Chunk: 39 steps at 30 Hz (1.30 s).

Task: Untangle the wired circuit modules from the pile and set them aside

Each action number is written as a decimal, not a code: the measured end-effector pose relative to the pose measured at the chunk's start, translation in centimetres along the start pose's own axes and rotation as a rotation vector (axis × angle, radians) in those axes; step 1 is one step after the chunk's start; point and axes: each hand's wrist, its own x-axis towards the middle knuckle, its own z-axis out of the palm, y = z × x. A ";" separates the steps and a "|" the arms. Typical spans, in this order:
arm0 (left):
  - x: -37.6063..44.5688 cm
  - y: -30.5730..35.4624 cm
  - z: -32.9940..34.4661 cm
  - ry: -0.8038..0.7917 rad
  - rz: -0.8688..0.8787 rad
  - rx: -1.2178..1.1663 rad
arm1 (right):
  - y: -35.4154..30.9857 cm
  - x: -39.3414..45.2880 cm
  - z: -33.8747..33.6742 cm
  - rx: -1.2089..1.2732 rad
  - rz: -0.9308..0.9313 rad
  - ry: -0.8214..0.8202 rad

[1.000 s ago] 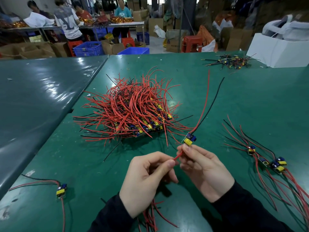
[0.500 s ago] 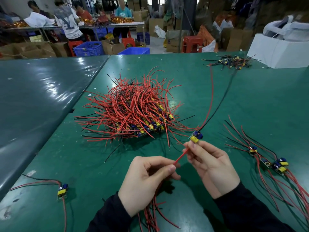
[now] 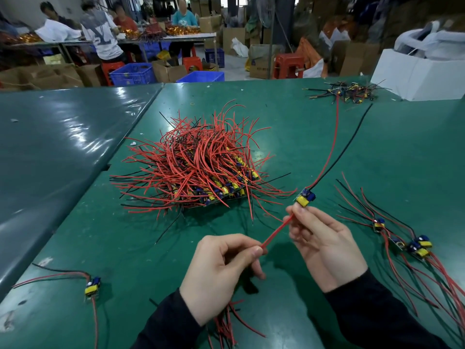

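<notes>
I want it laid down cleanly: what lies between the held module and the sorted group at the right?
Nothing visible. The module is held up in the right hand; only bare green table separates it from the sorted group.

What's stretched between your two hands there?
In the head view, a short red wire runs taut from the left hand up to the right hand, which holds a module.

yellow-blue module (image 3: 305,198) held beside red-wired pile (image 3: 201,170).
</notes>
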 end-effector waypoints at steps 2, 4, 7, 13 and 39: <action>0.2 -0.4 0.3 0.056 -0.029 0.021 | 0.2 -0.2 0.1 -0.010 0.013 0.011; 0.3 -0.5 0.2 0.116 -0.072 0.029 | 0.7 -0.8 0.5 -0.056 0.015 -0.044; 0.4 -0.5 -0.3 0.149 -0.122 -0.053 | 0.7 -0.9 0.8 -0.061 -0.005 -0.072; 0.3 0.2 -0.9 -0.107 -0.210 -0.440 | -0.5 0.0 0.3 0.024 0.013 -0.011; 0.0 0.2 -1.0 -0.088 0.045 0.100 | -0.9 0.0 0.0 -0.110 -0.079 0.071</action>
